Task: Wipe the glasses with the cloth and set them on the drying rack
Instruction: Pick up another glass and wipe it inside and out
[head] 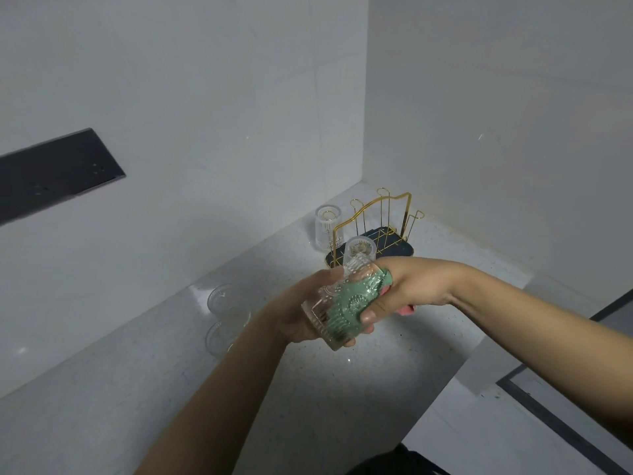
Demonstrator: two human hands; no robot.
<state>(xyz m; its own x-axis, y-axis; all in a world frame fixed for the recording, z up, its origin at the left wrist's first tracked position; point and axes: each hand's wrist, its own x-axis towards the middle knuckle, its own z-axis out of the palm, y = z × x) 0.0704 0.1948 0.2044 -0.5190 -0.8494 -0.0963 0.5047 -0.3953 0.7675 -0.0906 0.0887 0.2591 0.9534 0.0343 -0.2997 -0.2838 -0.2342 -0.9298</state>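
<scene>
1. The worktop (342,389) lies beneath both hands.
2. Beyond the right hand (411,286), the drying rack (380,231) carries 2 upturned glasses (327,228); these are judged done.
3. Left of the left hand (301,310), 2 glasses (224,313) are seen waiting on the worktop.
4. A patterned glass (337,303) is gripped by the left hand, while the green cloth (356,296) is held pressed inside it by the right hand; wiping appears underway.
</scene>
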